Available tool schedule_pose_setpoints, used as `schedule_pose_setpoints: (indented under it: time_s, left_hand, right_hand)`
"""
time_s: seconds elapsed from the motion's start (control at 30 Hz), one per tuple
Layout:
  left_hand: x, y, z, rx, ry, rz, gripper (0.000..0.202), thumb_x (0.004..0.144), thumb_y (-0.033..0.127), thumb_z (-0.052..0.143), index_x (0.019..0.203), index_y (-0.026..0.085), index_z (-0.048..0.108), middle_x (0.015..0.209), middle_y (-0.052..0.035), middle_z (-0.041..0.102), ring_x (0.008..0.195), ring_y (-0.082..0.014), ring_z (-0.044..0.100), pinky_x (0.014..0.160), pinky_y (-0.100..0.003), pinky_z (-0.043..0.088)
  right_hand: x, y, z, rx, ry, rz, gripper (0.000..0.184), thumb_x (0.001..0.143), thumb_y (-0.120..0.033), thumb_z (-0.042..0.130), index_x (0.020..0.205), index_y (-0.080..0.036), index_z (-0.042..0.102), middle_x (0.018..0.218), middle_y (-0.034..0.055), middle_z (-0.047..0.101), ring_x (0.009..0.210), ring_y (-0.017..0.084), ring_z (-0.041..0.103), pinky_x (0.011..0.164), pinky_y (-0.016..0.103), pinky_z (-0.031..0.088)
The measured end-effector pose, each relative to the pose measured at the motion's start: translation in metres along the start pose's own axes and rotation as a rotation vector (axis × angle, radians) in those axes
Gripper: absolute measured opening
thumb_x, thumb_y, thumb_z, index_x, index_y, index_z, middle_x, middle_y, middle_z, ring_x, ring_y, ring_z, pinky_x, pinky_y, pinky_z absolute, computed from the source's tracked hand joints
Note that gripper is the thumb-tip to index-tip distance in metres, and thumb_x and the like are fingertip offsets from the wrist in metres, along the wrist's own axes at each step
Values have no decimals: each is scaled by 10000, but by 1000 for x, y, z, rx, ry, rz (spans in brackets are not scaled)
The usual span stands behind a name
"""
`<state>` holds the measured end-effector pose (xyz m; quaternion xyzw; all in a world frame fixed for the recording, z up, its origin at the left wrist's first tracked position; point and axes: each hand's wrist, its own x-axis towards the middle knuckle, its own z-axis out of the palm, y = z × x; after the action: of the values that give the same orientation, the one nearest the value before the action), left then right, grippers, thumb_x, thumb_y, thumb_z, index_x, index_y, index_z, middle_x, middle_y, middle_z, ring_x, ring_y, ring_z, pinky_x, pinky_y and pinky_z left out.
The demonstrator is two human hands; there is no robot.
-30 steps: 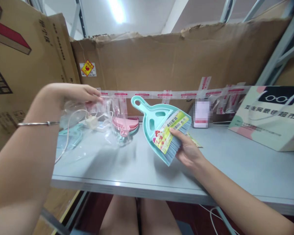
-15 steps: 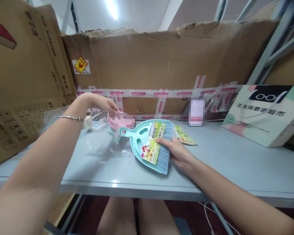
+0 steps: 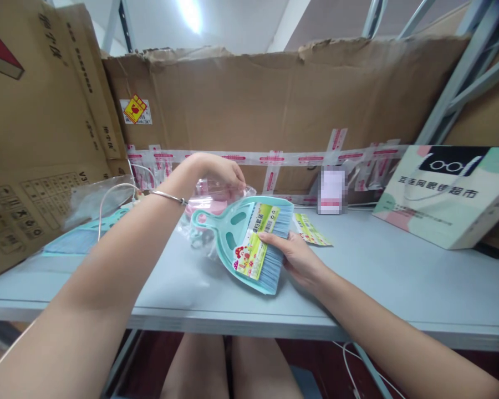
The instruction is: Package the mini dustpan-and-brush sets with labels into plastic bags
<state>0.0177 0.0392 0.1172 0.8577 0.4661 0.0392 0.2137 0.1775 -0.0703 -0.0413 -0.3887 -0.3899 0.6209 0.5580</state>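
My right hand (image 3: 301,260) grips the wide end of a turquoise dustpan (image 3: 223,252), thumb on top. A brush with blue bristles (image 3: 271,272) lies in the pan, and a printed card (image 3: 249,260) with a mushroom picture wraps across it. My left hand (image 3: 224,169), fingers pinched, holds the edge of a clear plastic bag (image 3: 203,244) above the pan. The bag surrounds the handle end and part of the pan. Partly hidden behind the bag and my left wrist is a pink plastic item (image 3: 212,208).
Another turquoise dustpan with a blue brush (image 3: 72,242) lies at the left beside clear plastic. A loose printed card (image 3: 314,230) rests behind my right hand. Cardboard boxes (image 3: 241,100) line the back and left; a white printed box (image 3: 436,205) stands at the right.
My left hand has moved right from the pink item, drawing the plastic bag over the dustpan's handle end. The dustpan and my right hand have shifted slightly left.
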Motion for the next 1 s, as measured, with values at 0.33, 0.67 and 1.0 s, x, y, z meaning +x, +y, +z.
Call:
schedule_pose_setpoints:
  time_s: [0.33,0.67,1.0]
  left_hand:
    - [8,44,38,-253,240,293,161,586,63,658,680,184,709,688,-45,645,952,-277,580,936,-413,357]
    - [-49,-21,73,-571,1350,134,578,892,453,409,1399,301,176,1407,-53,373,1363,-254,245,982,-389,375]
    - [-21,-29,128,-1367,523,49,371,820,485,525,998,173,617,1018,-94,678,950,-213,622,756,-289,498]
  right_hand:
    - [1,0,4,127,31,-25,300,597,-207,781,874,-155,680,842,55,737,817,222,691,867,390,518]
    - [6,-4,6,347,158,-74,297,656,-172,729,938,-211,645,898,20,726,934,209,665,838,353,552]
    - [12,3,1,320,213,-107,303,639,-202,740,923,-220,637,973,28,713,1022,226,633,875,366,543]
